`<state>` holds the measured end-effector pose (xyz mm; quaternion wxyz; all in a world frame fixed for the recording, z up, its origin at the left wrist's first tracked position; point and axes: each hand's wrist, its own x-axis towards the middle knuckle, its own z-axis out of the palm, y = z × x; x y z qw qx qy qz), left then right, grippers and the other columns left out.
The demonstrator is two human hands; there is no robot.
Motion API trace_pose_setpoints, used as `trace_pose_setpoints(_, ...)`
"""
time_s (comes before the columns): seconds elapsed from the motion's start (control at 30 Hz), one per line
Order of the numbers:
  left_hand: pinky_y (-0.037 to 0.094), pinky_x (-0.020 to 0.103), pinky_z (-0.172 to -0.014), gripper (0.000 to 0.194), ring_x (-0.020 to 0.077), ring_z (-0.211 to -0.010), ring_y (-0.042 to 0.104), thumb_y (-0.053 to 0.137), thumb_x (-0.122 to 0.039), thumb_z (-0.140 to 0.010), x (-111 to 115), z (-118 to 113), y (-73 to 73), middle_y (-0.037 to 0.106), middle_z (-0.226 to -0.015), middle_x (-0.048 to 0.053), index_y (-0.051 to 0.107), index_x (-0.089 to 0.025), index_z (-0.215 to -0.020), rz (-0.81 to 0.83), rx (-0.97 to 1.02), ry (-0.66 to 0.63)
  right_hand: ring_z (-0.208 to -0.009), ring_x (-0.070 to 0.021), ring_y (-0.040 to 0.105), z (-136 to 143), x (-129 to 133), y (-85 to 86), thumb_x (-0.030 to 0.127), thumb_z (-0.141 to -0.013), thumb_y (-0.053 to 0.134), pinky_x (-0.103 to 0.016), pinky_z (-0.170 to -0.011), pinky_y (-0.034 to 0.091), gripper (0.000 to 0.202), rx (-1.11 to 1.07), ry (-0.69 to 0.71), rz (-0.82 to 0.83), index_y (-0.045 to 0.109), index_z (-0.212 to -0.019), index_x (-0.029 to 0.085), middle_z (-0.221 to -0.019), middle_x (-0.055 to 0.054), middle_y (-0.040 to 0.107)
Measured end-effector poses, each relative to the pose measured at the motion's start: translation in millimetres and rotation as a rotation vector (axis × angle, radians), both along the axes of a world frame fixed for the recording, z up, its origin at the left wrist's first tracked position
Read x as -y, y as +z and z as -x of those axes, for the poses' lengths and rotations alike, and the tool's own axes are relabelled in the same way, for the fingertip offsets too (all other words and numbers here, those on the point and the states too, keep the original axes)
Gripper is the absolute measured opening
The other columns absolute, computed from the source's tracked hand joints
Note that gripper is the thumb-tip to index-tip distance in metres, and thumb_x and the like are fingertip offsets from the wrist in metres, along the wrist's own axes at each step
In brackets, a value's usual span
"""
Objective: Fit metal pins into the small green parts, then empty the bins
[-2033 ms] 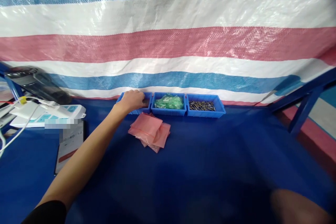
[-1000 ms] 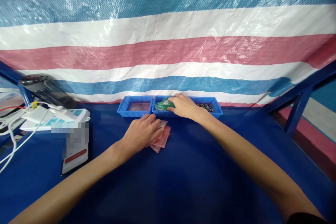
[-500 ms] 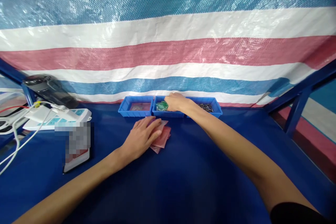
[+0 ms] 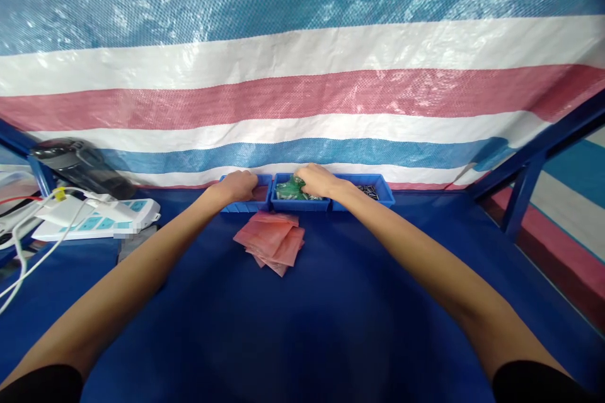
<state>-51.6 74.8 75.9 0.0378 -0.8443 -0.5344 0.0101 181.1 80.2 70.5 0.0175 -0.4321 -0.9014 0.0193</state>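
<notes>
Several pink bags (image 4: 271, 239) lie in an overlapping pile on the blue table (image 4: 302, 327). Behind them three blue bins stand in a row. My left hand (image 4: 241, 185) reaches into the left bin (image 4: 246, 206), its fingers bent down and their tips hidden. Over the middle bin (image 4: 300, 204) my right hand (image 4: 316, 180) is closed on a green bag (image 4: 293, 187); small packets show beneath it. Dark small metal parts (image 4: 368, 191) lie in the right bin (image 4: 387, 198), beside my right wrist.
A white power strip (image 4: 94, 220) with plugs and cables is at the left. Behind it a dark bottle (image 4: 82, 167) leans on its side. A pixelated object is partly behind my left forearm. Striped sheeting (image 4: 302, 94) hangs behind the bins, and blue frame bars (image 4: 524, 192) stand right.
My left hand has left the pink bags and moved up and left into the left bin. My right hand stays at the middle bin, where more of the green bag shows.
</notes>
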Motion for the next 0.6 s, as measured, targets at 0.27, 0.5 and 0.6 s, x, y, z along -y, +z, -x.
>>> trace_pose_setpoints(0.27,0.034,0.025,-0.059,0.024,0.0155,-0.059,0.055,0.052,-0.025,-0.080,-7,-1,-4.9,0.060,-0.060,0.004,0.062,-0.014,-0.062,0.172,-0.023,-0.134,-0.088,-0.0229,0.065,-16,22,22.3,0.018,-0.086,0.056,-0.032,-0.080,0.045,0.023,-0.465,-0.108,-0.170,0.066,-0.106,0.016,-0.089,-0.008,0.072)
trace_pose_setpoints(0.5,0.039,0.026,-0.060,0.021,0.0172,-0.067,0.058,0.051,-0.032,-0.085,16,7,6.8,0.064,-0.075,0.005,0.061,-0.016,-0.077,-0.189,0.043,-0.110,-0.091,-0.0184,0.065,-21,86,-11.2,0.024,-0.088,0.056,-0.031,-0.084,0.048,0.014,-0.821,-0.031,-0.098,0.066,-0.098,0.020,-0.099,-0.003,0.070)
trace_pose_setpoints(0.6,0.046,0.028,-0.069,0.014,0.0177,-0.078,0.060,0.049,-0.024,-0.085,50,10,14.5,0.064,-0.081,0.004,0.060,-0.017,-0.085,-0.446,0.182,-0.211,-0.094,-0.0178,0.063,-29,101,-42.3,0.028,-0.090,0.055,-0.031,-0.087,0.048,0.021,-0.855,0.003,-0.058,0.062,-0.107,0.019,-0.102,-0.005,0.066)
